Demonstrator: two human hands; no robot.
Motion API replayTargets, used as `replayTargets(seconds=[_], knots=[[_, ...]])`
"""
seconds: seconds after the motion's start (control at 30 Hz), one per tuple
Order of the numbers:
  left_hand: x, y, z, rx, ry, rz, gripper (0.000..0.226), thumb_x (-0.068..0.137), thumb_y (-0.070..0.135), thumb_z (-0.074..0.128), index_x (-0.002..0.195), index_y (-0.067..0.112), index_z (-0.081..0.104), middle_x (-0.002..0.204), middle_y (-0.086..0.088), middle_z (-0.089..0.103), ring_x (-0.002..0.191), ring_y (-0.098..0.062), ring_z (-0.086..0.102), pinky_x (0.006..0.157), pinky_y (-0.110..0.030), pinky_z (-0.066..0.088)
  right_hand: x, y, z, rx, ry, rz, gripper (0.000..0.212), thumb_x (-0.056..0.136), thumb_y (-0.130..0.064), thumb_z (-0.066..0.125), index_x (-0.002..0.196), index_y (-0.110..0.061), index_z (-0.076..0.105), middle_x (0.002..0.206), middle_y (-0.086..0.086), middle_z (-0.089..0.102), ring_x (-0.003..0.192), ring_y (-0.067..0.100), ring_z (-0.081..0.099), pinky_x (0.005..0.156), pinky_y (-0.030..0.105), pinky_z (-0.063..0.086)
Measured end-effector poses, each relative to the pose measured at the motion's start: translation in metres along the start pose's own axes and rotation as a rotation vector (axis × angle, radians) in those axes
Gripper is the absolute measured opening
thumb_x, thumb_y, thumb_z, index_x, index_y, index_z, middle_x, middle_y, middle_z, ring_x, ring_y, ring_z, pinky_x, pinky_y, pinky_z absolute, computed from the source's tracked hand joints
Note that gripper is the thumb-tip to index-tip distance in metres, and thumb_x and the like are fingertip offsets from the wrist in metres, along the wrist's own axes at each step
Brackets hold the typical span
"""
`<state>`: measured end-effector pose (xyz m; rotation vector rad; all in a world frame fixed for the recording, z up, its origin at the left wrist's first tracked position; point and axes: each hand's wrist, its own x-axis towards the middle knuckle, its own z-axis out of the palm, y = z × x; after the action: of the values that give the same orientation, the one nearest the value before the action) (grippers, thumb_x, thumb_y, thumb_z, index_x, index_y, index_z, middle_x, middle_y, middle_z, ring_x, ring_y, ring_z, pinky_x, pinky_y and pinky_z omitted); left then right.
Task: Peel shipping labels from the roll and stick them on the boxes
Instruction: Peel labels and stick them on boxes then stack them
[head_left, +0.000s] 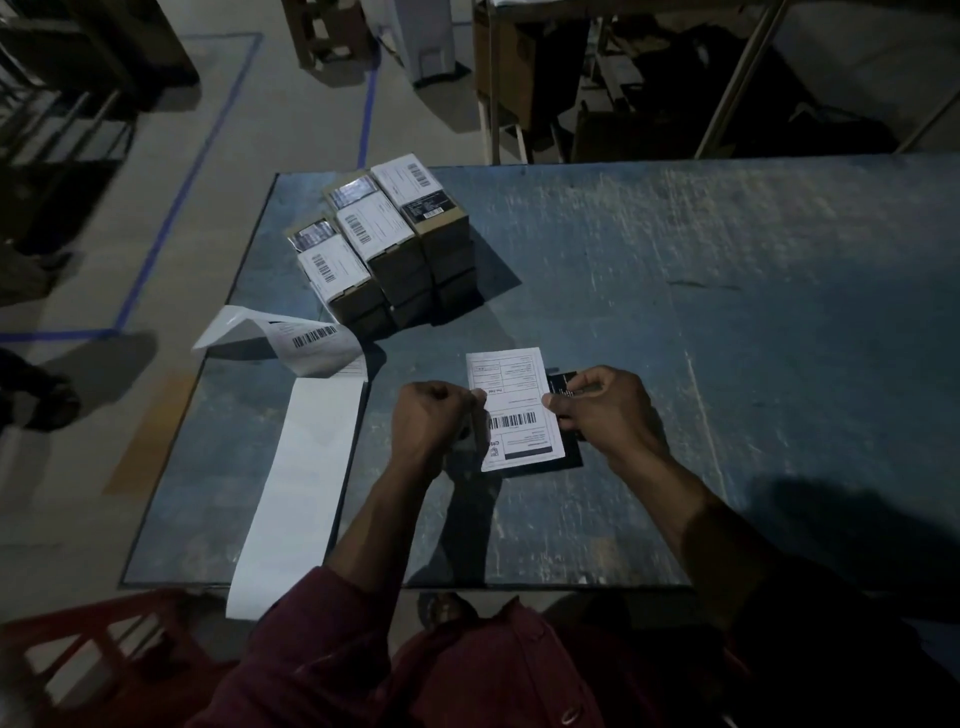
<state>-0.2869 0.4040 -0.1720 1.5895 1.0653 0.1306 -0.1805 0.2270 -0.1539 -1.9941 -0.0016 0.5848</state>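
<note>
Where the scuffed blue table (675, 312) ends, seemingly concrete floor (291, 130).

On the table (675, 312), a stack of labelled boxes (384, 244) stood toward the far left corner. Just in front of the stack and to its left, the label strip (306, 452) curled over the left edge, then ran along the table's left side toward the person and hung off the near edge. Near the middle of the table, right of the strip and well in front of the stack, a shipping label (511, 410) lay over a box (569, 415), which showed at the label's right side. The left hand (431, 421) pinched the label's left edge; the right hand (605, 410) gripped the box on the right. A crate (104, 660) sat below the table's near left corner.
</note>
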Motion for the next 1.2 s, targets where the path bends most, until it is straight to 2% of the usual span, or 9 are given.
replayTargets(seconds=[0.07,0.2,0.33,0.6,0.73,0.8,0.93,1.03,1.2], knots=[[0.000,0.000,0.001,0.051,0.017,0.021,0.025,0.088,0.028,0.083,0.069,0.014,0.076,0.060,0.001,0.072,0.047,-0.013,0.061,0.050,-0.025,0.044,0.001,-0.001,0.001,-0.012,0.015,-0.006,0.031,0.077,-0.013,0.092,0.095,-0.006,0.068,0.086,0.009,0.077,0.067,0.022,0.076,0.045,0.016,0.048],[0.004,0.000,0.001,0.092,0.037,0.055,0.024,0.088,0.033,0.084,0.072,0.016,0.079,0.065,0.000,0.075,0.058,-0.023,0.072,0.062,-0.036,0.058,0.001,-0.003,0.003,-0.059,0.038,-0.033,0.029,0.076,-0.015,0.093,0.092,-0.008,0.069,0.086,0.007,0.077,0.068,0.020,0.076,0.046,0.016,0.049],[0.006,-0.003,0.003,0.073,0.045,0.088,0.024,0.087,0.029,0.084,0.069,0.014,0.078,0.063,-0.003,0.074,0.055,-0.023,0.068,0.061,-0.038,0.057,0.003,-0.009,0.003,-0.159,0.054,-0.070,0.025,0.077,-0.017,0.092,0.088,-0.012,0.070,0.088,0.003,0.079,0.075,0.019,0.076,0.069,0.034,0.064],[0.001,-0.008,0.008,0.067,0.074,0.116,0.023,0.088,0.032,0.083,0.070,0.018,0.078,0.068,0.006,0.077,0.065,-0.018,0.076,0.073,-0.049,0.065,0.010,-0.014,0.004,-0.248,0.064,-0.074,0.026,0.074,-0.019,0.094,0.078,-0.019,0.068,0.084,0.000,0.078,0.072,0.019,0.076,0.071,0.044,0.065],[0.003,-0.010,0.009,0.069,0.091,0.115,0.022,0.085,0.032,0.085,0.070,0.018,0.078,0.067,0.006,0.076,0.063,-0.017,0.074,0.072,-0.045,0.065,0.009,-0.014,0.004,-0.279,0.072,-0.085,0.025,0.074,-0.021,0.094,0.077,-0.021,0.069,0.084,-0.002,0.078,0.072,0.017,0.075,0.071,0.042,0.065],[0.003,-0.010,0.008,0.071,0.099,0.117,0.021,0.084,0.032,0.086,0.070,0.018,0.078,0.066,0.006,0.075,0.063,-0.016,0.074,0.069,-0.042,0.063,0.008,-0.015,0.004,-0.308,0.072,-0.092,0.024,0.075,-0.024,0.093,0.078,-0.022,0.069,0.086,-0.003,0.078,0.075,0.017,0.075,0.069,0.035,0.062],[0.000,-0.014,0.010,0.087,0.116,0.129,0.021,0.085,0.031,0.084,0.069,0.019,0.077,0.066,0.007,0.076,0.062,-0.015,0.074,0.065,-0.038,0.061,0.007,-0.017,0.003,-0.347,0.082,-0.095,0.021,0.075,-0.030,0.092,0.081,-0.021,0.074,0.086,-0.006,0.078,0.077,0.015,0.074,0.058,0.019,0.044],[0.000,-0.015,0.013,0.098,0.143,0.127,0.019,0.085,0.032,0.084,0.072,0.020,0.077,0.067,0.008,0.076,0.063,-0.013,0.074,0.064,-0.036,0.061,0.004,-0.017,0.004,-0.359,0.094,-0.095,0.021,0.076,-0.032,0.091,0.082,-0.020,0.075,0.085,-0.007,0.077,0.078,0.014,0.072,0.054,0.016,0.036],[-0.003,-0.012,0.015,0.126,0.166,0.144,0.019,0.086,0.029,0.083,0.072,0.019,0.076,0.067,0.006,0.075,0.062,-0.012,0.072,0.060,-0.028,0.055,0.002,-0.014,0.006,-0.389,0.124,-0.140,0.020,0.076,-0.031,0.091,0.081,-0.020,0.075,0.086,-0.009,0.077,0.074,0.010,0.067,0.053,0.015,0.033]])
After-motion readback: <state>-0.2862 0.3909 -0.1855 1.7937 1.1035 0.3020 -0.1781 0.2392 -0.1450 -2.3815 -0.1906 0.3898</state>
